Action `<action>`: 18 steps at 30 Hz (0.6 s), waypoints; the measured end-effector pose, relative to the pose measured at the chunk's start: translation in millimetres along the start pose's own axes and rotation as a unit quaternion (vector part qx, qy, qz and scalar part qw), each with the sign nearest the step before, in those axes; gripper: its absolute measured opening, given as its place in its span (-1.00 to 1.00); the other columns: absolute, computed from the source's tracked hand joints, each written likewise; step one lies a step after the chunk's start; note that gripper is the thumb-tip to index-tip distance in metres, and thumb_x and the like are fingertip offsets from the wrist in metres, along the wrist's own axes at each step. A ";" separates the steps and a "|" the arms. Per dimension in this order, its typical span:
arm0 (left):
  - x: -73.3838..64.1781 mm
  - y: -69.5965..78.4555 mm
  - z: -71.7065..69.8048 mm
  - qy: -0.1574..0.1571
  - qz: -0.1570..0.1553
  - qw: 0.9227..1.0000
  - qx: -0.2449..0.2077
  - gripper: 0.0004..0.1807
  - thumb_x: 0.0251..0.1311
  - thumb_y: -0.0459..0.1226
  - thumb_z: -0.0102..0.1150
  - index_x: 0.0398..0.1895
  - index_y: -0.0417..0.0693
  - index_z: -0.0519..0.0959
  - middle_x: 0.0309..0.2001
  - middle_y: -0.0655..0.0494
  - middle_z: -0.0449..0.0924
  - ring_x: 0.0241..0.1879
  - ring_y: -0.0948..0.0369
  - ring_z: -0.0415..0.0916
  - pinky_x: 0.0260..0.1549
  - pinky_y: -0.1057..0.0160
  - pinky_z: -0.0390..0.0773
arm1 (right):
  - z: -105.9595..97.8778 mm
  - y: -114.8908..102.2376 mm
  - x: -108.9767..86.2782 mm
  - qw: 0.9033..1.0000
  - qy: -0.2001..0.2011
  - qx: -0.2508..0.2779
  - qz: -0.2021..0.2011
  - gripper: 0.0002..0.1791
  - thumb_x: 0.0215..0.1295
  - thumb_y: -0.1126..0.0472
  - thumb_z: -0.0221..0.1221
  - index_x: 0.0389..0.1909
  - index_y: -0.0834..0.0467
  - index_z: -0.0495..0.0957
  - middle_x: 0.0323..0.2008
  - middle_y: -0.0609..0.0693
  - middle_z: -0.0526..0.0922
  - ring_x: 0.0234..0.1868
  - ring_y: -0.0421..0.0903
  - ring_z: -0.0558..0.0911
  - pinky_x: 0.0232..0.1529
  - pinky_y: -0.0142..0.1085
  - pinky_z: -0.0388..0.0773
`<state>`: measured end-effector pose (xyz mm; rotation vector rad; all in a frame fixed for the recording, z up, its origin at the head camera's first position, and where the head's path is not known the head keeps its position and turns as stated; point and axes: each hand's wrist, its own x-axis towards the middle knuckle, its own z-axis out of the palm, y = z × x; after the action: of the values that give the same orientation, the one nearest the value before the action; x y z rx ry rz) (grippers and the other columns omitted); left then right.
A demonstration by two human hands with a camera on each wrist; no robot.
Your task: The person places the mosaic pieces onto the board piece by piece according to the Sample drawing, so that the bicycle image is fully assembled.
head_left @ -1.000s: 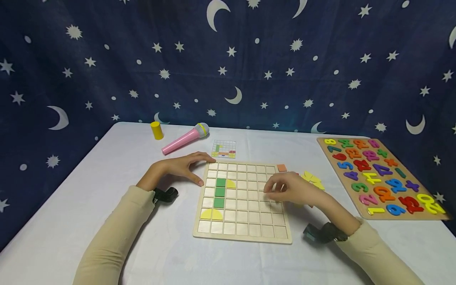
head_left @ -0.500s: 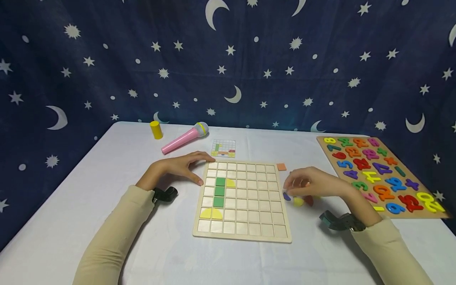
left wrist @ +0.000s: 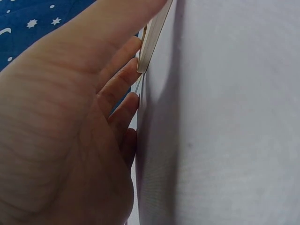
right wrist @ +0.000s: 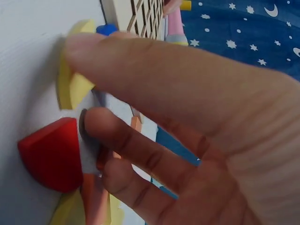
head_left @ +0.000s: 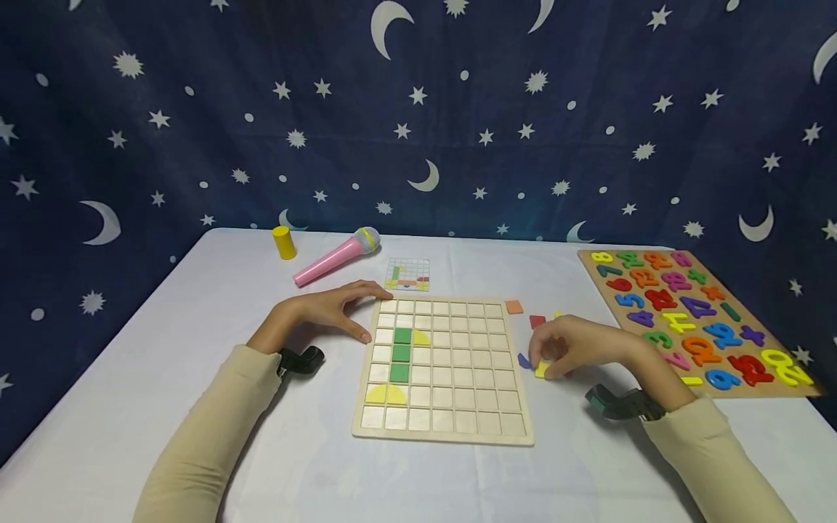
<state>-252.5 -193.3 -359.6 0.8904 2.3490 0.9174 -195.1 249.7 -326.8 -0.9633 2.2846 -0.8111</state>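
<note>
Right hand: thumb and forefinger pinch the yellow piece; its other fingers bend loosely.
Yellow piece: bright, thick, with a curved edge, partly hidden by the thumb; just right of the board, near its edge.
Blue piece: half-round, between yellow piece and board.
Red piece: smooth, one rounded side, near the yellow one.
Left hand: thumb and forefinger spread apart, touching the board's left side.
Board: pale wood, gridded, holding three green squares in a column and three yellow quarter-rounds, two joined as a half-round.
Orange square: beside the board's far right corner.
Counter: white-covered; pink microphone beyond the board, number puzzle at right.
</note>
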 end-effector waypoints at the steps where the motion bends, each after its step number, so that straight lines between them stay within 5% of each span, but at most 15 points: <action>1: 0.4 0.1 0.2 0.000 0.000 1.000 0.001 -0.09 0.01 -0.08 0.49 0.45 0.11 0.25 0.47 0.00 0.07 0.47 -0.02 -0.12 0.41 -0.20 -0.12 | 0.4 0.9 0.1 1.000 0.003 -0.004 0.005 -0.83 0.08 0.30 0.40 -0.29 0.13 0.64 -0.49 -0.07 0.53 -0.51 -0.15 0.47 -0.51 -0.42 0.45; 7: 1.3 0.9 -0.3 0.002 -0.002 1.000 0.002 -0.09 0.00 -0.09 0.49 0.45 0.10 0.26 0.47 0.00 0.08 0.47 -0.03 -0.12 0.41 -0.21 -0.12 | 2.0 4.8 3.5 0.999 0.031 -0.041 0.010 -0.83 0.12 0.23 0.39 -0.30 0.10 0.61 -0.53 -0.15 0.50 -0.54 -0.23 0.45 -0.49 -0.41 0.44; 18: -0.3 3.2 2.3 0.003 -0.007 1.000 0.001 -0.10 0.00 -0.10 0.49 0.45 0.12 0.26 0.47 0.00 0.07 0.47 -0.02 -0.12 0.42 -0.20 -0.13 | 1.0 -0.5 -0.9 0.999 0.020 -0.033 0.027 -0.74 0.07 0.33 0.40 -0.21 0.17 0.60 -0.50 -0.10 0.50 -0.49 -0.19 0.46 -0.47 -0.40 0.45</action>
<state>-249.7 -190.7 -358.8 0.8727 2.3588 0.9124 -193.6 249.8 -326.9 -0.9170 2.3748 -0.7416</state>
